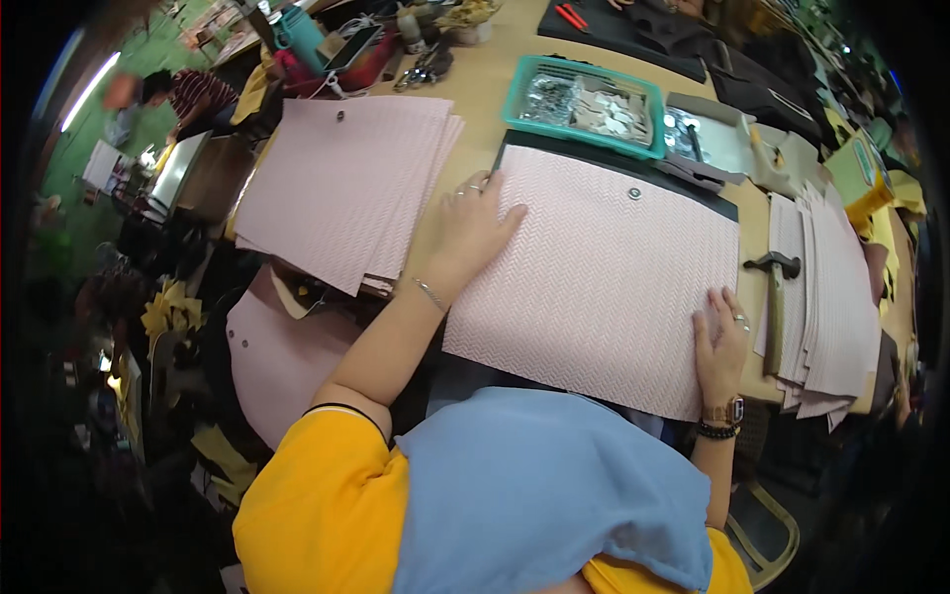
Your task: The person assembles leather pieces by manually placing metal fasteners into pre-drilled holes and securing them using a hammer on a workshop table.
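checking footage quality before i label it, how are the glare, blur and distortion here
In the head view, the tube light at upper left is blown white; in the head view, the pink sheet reads fairly sharp but background clutter at far left is soft; in the head view, the picture's sides bend and darken to black.

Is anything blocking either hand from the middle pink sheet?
Nothing visible: the left hand lies at the left edge of the pink sheet, the right hand at its right edge. The hammer lies farther right.
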The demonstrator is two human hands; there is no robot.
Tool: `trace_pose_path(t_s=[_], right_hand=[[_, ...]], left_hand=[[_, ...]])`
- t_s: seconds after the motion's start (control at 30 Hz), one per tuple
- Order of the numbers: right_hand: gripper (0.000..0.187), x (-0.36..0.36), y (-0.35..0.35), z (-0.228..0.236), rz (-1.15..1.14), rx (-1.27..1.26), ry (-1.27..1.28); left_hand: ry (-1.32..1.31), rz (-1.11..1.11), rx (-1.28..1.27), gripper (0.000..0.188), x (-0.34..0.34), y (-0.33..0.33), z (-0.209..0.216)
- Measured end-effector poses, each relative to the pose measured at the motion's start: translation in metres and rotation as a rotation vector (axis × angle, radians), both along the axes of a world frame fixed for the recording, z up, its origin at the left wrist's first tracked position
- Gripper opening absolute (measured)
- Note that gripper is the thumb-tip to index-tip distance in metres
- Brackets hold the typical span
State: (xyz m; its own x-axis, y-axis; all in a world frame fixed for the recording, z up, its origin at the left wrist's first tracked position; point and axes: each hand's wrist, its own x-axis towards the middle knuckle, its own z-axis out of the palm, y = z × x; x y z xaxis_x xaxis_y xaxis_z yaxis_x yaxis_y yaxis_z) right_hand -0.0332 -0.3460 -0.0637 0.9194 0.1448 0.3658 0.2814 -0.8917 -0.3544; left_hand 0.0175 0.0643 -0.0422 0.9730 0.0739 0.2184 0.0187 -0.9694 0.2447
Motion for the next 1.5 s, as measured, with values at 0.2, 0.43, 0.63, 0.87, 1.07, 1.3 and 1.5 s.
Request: trace_pose_path(t_s=[0.2,0.43,0.63,0.87,1.07,1.3,1.5], right_hand=[[0.044,0.005,-0.001,0.005,0.009,0.058,0.123],[0.045,0.002,-0.008,-0.01,-0.039,0.391,0.04],[0.044,0.004,0.002,-0.004,0.053,0.336,0.099],[0.043,0.005,0.003,0.0,0.005,0.193,0.076],[0.04,0.006,0.006,0.002,0.002,0.125,0.076],[0.04,0.008,0.008,0.001,-0.011,0.135,0.073],[0.038,0.009,0.01,0.002,-0.035,0.111,0.093]], left_hand=[[-0.287,-0.134,-0.109,0.046,-0.009,-0.004,-0.002],[-0.266,0.079,-0.522,0.038,0.004,0.091,0.069],[-0.261,0.529,0.305,0.083,-0.011,0.359,0.154],[0.377,0.873,0.207,0.119,-0.033,0.35,-0.016],[0.455,0.782,0.349,0.112,-0.038,0.32,0.013],[0.632,0.703,0.295,0.11,-0.034,0.374,0.023],[0.736,0.523,0.325,0.108,-0.016,0.386,0.024]])
